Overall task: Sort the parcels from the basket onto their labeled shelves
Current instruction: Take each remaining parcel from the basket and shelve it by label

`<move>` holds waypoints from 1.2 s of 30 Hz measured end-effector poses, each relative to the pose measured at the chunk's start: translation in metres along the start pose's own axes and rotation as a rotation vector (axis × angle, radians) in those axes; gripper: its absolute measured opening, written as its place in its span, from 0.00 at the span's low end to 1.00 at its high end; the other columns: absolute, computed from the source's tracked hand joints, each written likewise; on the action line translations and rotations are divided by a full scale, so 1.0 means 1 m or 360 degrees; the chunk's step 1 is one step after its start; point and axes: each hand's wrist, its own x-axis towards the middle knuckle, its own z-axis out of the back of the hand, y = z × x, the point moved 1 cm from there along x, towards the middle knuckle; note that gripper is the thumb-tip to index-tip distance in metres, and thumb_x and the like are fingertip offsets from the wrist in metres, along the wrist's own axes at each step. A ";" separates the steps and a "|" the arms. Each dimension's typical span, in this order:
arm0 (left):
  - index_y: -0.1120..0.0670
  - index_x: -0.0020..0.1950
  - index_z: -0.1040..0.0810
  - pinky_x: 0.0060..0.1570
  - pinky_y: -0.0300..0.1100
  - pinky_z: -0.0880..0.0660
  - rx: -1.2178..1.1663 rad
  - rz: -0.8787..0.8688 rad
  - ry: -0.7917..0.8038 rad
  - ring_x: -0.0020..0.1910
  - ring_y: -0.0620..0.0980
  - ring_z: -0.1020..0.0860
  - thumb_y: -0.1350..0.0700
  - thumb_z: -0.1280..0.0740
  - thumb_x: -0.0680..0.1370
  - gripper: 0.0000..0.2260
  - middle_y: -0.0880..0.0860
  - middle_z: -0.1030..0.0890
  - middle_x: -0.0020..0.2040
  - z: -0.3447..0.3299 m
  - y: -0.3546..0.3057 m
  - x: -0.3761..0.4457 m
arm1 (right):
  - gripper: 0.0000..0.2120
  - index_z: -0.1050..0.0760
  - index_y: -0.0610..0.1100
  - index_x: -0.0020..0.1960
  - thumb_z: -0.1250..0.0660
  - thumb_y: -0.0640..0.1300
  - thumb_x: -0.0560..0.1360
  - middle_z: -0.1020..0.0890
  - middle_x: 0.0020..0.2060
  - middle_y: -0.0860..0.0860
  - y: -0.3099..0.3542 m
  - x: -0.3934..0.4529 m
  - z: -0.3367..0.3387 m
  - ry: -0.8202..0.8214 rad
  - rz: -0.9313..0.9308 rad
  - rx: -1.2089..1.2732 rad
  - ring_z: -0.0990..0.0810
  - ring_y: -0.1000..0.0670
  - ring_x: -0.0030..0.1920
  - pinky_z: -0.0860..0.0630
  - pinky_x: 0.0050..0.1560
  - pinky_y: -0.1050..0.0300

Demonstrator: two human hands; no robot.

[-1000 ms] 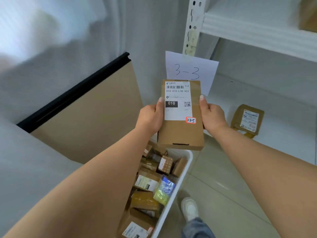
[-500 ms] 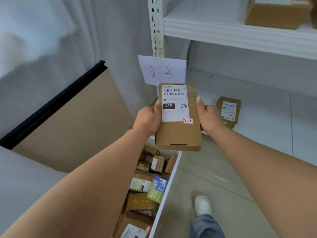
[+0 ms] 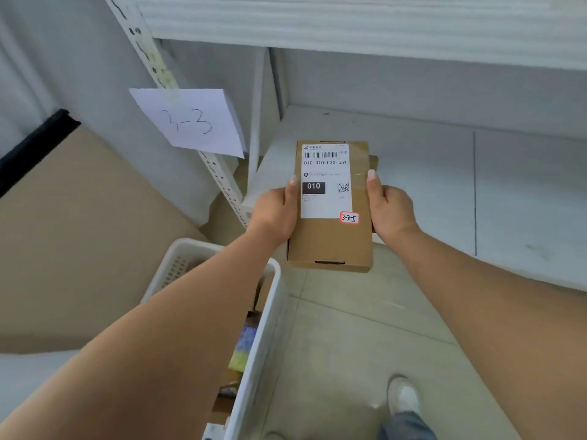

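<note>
Two hands grip one brown parcel [image 3: 330, 239] by its long edges: left hand [image 3: 274, 212] and right hand [image 3: 392, 209], fingers curled under, thumbs pressed on top. White basket [image 3: 270, 312] lies near left. Parcel hovers over the lower shelf [image 3: 428, 160]; paper sign [image 3: 190, 122] reads 3-3 far left.

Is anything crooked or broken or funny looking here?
Only one thing: the paper sign reading 3-3 hangs tilted on the shelf post, not straight. The cardboard parcel held between the left hand and right hand looks undamaged, its label flat.
</note>
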 end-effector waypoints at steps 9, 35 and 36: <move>0.58 0.56 0.22 0.46 0.46 0.27 0.0155 -0.0078 0.0188 0.46 0.56 0.24 0.40 0.55 0.82 0.28 0.57 0.21 0.47 -0.197 -0.060 0.029 | 0.27 0.25 0.40 0.44 0.48 0.62 0.80 0.19 0.33 0.50 -0.156 0.042 0.107 -0.0122 -0.0260 -0.0021 0.19 0.50 0.33 0.21 0.48 0.47; 0.59 0.61 0.23 0.45 0.39 0.27 -0.0091 -0.0004 0.0307 0.49 0.53 0.25 0.55 0.48 0.84 0.17 0.56 0.22 0.53 -0.389 -0.025 0.141 | 0.17 0.33 0.43 0.68 0.51 0.47 0.84 0.25 0.60 0.41 -0.343 0.177 0.070 0.0031 -0.0346 -0.0205 0.25 0.41 0.58 0.34 0.52 0.55; 0.58 0.63 0.24 0.47 0.40 0.27 -0.0106 0.0007 0.0303 0.51 0.53 0.25 0.55 0.48 0.84 0.17 0.56 0.22 0.56 -0.392 -0.025 0.144 | 0.17 0.33 0.43 0.67 0.51 0.47 0.84 0.26 0.60 0.40 -0.343 0.183 0.068 0.0037 -0.0348 -0.0236 0.25 0.40 0.56 0.33 0.51 0.55</move>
